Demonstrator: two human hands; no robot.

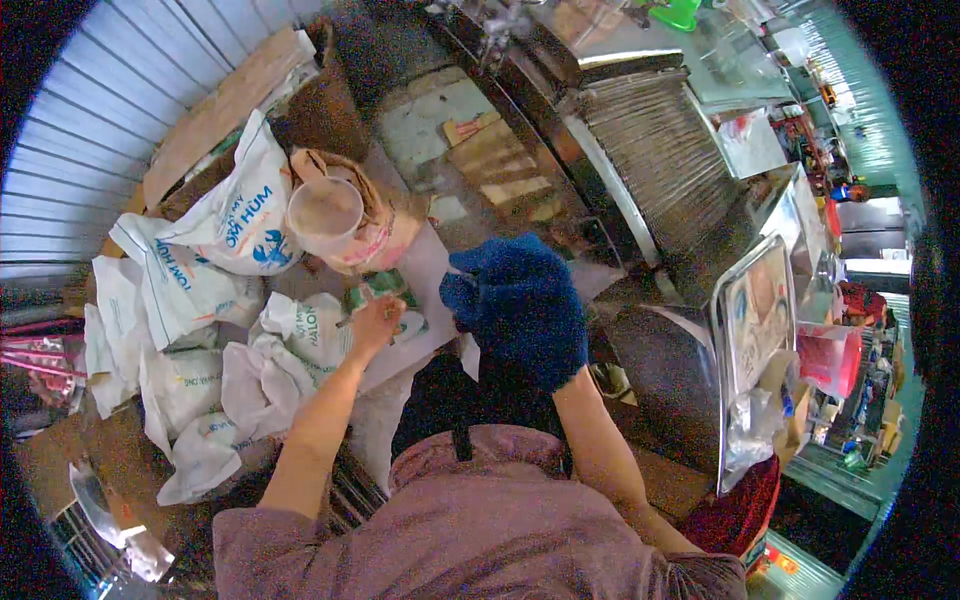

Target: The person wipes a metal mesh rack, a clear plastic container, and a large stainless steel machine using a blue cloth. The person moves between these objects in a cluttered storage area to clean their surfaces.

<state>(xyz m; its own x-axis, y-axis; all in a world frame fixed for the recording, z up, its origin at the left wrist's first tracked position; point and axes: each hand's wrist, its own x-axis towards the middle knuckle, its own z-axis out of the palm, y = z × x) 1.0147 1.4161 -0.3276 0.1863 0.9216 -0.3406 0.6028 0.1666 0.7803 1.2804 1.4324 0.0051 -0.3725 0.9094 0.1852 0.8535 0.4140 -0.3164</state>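
My left hand (379, 322) is bare, with its fingers curled over a white sheet or sack (431, 262) that bears green print. A small dark-green patch (384, 282) shows right by the fingertips; whether I grip anything there is unclear. On my right hand (517, 307) is a thick, fuzzy blue mitt, held in front of my waist and hiding the fingers. Beyond the left hand, a round pale plastic tub (326, 210) rests against a brown paper sack (375, 232) with a rolled-down top. White printed flour-type sacks (251, 202) are heaped to the left.
To the right stands a metal appliance with a ribbed top (652, 142). A shallow metal tray (757, 315) leans nearer me, beside a red-tinted plastic tub (829, 356). Flattened cardboard (495, 157) lies on the floor ahead. A slatted shutter (120, 112) borders the far left.
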